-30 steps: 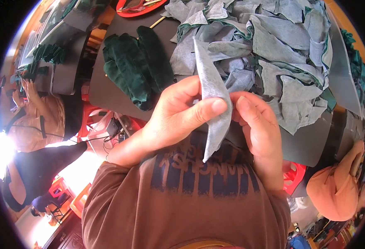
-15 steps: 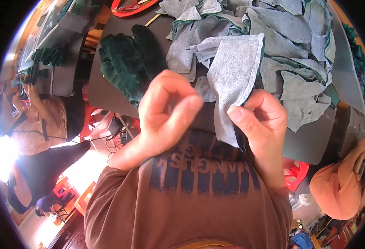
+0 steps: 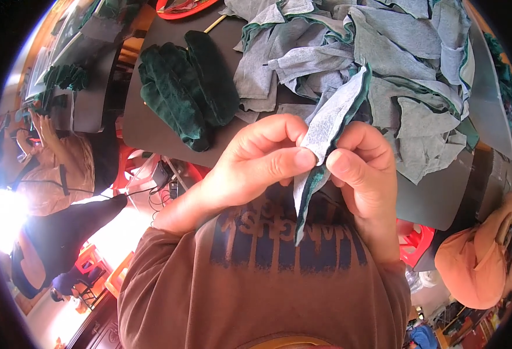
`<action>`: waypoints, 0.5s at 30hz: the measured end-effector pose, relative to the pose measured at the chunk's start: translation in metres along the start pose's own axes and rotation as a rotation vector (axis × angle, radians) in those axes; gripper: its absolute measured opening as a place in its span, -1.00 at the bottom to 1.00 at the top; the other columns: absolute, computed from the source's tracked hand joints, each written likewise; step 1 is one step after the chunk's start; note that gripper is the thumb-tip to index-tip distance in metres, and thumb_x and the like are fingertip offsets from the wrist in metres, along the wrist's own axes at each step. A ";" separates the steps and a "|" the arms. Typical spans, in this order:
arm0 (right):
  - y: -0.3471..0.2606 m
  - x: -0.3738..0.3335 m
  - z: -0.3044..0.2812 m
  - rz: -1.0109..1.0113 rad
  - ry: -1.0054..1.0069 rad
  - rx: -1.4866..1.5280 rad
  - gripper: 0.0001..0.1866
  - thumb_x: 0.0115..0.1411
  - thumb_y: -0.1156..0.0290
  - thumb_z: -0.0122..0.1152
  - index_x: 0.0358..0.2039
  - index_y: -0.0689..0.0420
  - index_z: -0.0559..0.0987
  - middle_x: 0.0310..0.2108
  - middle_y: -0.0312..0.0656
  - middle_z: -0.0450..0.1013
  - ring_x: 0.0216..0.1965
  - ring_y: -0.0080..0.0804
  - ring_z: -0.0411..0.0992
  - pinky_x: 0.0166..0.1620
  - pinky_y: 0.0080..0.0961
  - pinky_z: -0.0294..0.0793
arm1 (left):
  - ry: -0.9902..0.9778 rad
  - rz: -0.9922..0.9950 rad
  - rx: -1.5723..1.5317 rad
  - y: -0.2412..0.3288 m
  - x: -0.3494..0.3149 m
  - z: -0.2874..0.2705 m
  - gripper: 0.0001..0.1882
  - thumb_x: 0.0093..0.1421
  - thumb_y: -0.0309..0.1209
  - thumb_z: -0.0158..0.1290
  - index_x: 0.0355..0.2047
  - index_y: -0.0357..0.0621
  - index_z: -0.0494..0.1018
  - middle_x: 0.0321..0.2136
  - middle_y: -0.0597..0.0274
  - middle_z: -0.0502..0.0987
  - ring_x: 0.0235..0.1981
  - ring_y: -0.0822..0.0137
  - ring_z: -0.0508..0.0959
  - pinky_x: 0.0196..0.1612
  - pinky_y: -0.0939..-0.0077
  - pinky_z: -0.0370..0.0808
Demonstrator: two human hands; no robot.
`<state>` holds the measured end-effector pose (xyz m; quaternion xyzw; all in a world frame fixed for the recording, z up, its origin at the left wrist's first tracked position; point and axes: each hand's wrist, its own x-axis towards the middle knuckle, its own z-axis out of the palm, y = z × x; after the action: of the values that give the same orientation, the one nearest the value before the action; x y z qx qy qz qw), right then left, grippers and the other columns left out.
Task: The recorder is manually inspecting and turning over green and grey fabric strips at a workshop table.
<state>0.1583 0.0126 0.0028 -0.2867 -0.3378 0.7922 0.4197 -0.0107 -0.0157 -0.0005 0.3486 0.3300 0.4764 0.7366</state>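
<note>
Fabric piece (image 3: 329, 129), grey on its broad face w/ dark green along the R edge & in the lower part; sits btwn left hand (image 3: 259, 160) & right hand (image 3: 365, 166), lifted off the table (image 3: 433, 200), in front of the brown shirt (image 3: 256, 302). Runs long & narrow, long axis on a steep diag.: upper tip away from the body, leaning R toward the pile of grey pieces (image 3: 413, 113); lower tip pointing back at the shirt, a bit L. Gripped approx. midway by the left hand, thumb flat on the grey face, index finger bent at the L edge. On the opp. side, right hand w/ thumb tip right by the green edge, fingers curled next to it; can't tell whether pinching or only touching. So: hands close together, one per long edge, w/ the piece crossing btwn them; about equally near, left w/ the surer hold. Past the upper tip, the pile, green-edged in places, spread over the R part of the table & overlapping every which way. Beyond the left hand & apart from it, dark green velvety bundle (image 3: 169, 93), w/ thin wooden stick (image 3: 214, 23) showing past its far end, & red tray (image 3: 180, 15) farther up. Off to the R, person in peach clothing (image 3: 471, 270).
</note>
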 end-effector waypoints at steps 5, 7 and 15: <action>0.002 0.000 -0.004 0.035 0.004 0.056 -0.89 0.05 0.47 0.24 -0.49 0.18 0.48 -0.60 -0.43 0.35 -0.59 -0.77 0.19 -0.52 -0.80 0.14 | 0.056 -0.054 -0.235 -0.011 0.003 -0.004 -0.89 0.17 -0.39 0.00 -0.37 -0.15 0.37 -0.52 0.40 0.40 -0.56 0.63 0.30 -0.50 0.76 0.24; 0.001 -0.001 -0.004 0.020 0.001 0.042 -0.89 0.05 0.46 0.24 -0.49 0.18 0.49 -0.60 -0.44 0.35 -0.60 -0.77 0.18 -0.52 -0.80 0.13 | 0.030 -0.081 -0.226 -0.007 0.003 -0.001 -0.88 0.17 -0.37 -0.01 -0.37 -0.15 0.35 -0.53 0.41 0.38 -0.55 0.63 0.30 -0.50 0.77 0.24; -0.002 -0.006 0.004 -0.026 0.017 -0.069 -0.96 0.09 0.54 0.18 -0.44 0.20 0.49 -0.52 -0.44 0.37 -0.50 -0.79 0.24 -0.43 -0.82 0.19 | 0.037 0.132 0.233 0.005 0.003 0.005 -0.85 0.20 -0.36 -0.01 -0.36 -0.19 0.33 -0.50 0.47 0.36 -0.44 0.69 0.28 -0.41 0.80 0.22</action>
<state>0.1593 0.0068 0.0077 -0.3032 -0.3651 0.7722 0.4225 -0.0078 -0.0121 0.0061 0.4440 0.3728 0.4888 0.6519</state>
